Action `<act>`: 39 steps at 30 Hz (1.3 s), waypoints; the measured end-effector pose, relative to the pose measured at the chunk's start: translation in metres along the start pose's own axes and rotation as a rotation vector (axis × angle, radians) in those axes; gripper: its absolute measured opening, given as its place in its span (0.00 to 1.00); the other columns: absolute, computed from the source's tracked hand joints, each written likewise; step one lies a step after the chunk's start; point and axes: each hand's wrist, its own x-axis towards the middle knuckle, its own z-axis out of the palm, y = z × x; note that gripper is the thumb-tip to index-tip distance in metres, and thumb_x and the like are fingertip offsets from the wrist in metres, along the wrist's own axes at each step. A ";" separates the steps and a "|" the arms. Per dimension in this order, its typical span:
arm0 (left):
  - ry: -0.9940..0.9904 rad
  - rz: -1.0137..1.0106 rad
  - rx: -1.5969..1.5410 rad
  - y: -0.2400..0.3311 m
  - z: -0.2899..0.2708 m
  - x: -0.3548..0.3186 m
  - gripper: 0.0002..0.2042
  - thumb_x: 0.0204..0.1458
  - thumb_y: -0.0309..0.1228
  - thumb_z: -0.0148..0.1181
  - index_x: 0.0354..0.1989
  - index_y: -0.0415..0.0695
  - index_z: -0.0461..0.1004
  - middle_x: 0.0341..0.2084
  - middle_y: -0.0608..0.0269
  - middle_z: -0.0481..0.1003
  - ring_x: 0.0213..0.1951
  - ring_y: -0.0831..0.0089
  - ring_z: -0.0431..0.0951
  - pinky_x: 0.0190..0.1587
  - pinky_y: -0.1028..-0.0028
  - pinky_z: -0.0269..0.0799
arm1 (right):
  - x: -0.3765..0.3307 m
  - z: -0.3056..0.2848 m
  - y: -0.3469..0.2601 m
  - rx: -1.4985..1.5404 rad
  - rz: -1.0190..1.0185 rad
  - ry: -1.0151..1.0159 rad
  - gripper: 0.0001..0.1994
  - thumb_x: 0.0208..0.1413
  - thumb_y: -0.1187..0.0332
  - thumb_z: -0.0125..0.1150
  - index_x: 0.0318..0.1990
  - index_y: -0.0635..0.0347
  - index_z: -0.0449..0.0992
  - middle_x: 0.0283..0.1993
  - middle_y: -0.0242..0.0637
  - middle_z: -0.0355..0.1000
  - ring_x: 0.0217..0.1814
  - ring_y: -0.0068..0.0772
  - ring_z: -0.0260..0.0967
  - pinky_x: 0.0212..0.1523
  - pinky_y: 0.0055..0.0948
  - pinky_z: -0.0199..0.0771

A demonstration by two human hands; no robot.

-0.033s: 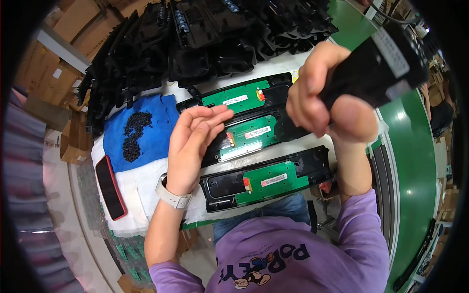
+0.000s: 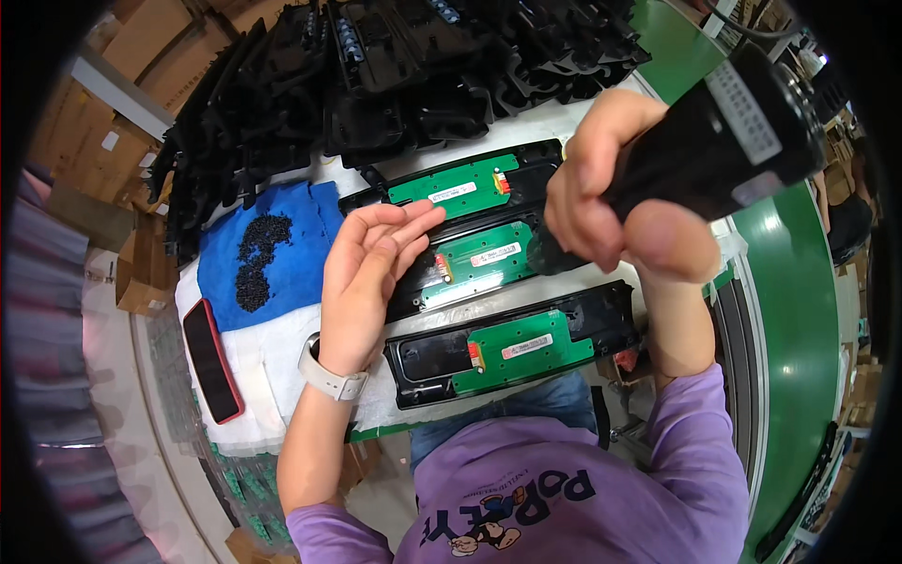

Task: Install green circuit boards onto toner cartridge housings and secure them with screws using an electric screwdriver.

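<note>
My right hand [image 2: 601, 188] is wrapped round a black electric screwdriver [image 2: 695, 141] with a white label, held above the right side of the panels. Its lower end points down toward the middle panel; the tip is hard to make out. To the left, my left hand [image 2: 362, 268] has its fingers stretched out beside the middle green circuit board [image 2: 484, 256]; I see nothing in it. Two other green boards, one farther off [image 2: 451, 188] and one nearer me [image 2: 526, 350], also lie in long black plastic housings.
Small black screws [image 2: 258, 254] lie heaped on a blue cloth [image 2: 305, 226] at the left. A red-edged phone [image 2: 212, 362] rests on the white-covered table near it. Many black plastic housings [image 2: 404, 85] are piled along the far side. Cardboard boxes [image 2: 80, 188] stand beyond the table.
My right hand and the screwdriver have shifted slightly left. My left hand has barely moved, and the boards lie as before.
</note>
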 end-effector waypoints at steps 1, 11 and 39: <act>-0.023 -0.011 -0.001 0.000 -0.002 -0.001 0.09 0.59 0.26 0.37 0.44 0.37 0.60 0.48 0.47 0.67 0.54 0.62 0.67 0.53 0.74 0.64 | 0.001 0.002 0.002 -0.047 0.008 -0.043 0.13 0.39 0.69 0.62 0.31 0.65 0.66 0.18 0.30 0.63 0.15 0.17 0.58 0.16 0.17 0.55; -0.015 -0.091 -0.039 -0.004 -0.005 0.001 0.06 0.59 0.27 0.39 0.41 0.38 0.60 0.45 0.42 0.68 0.49 0.59 0.72 0.48 0.71 0.70 | -0.002 0.016 0.016 -0.059 0.022 -0.033 0.17 0.38 0.68 0.65 0.29 0.66 0.63 0.15 0.31 0.60 0.14 0.17 0.54 0.14 0.16 0.54; -0.158 -0.139 0.055 0.005 0.007 -0.008 0.05 0.57 0.27 0.47 0.37 0.39 0.62 0.30 0.51 0.75 0.30 0.67 0.78 0.31 0.78 0.72 | 0.011 -0.015 0.004 0.410 -0.309 -0.191 0.16 0.53 0.57 0.49 0.40 0.60 0.63 0.21 0.26 0.61 0.18 0.19 0.59 0.32 0.27 0.62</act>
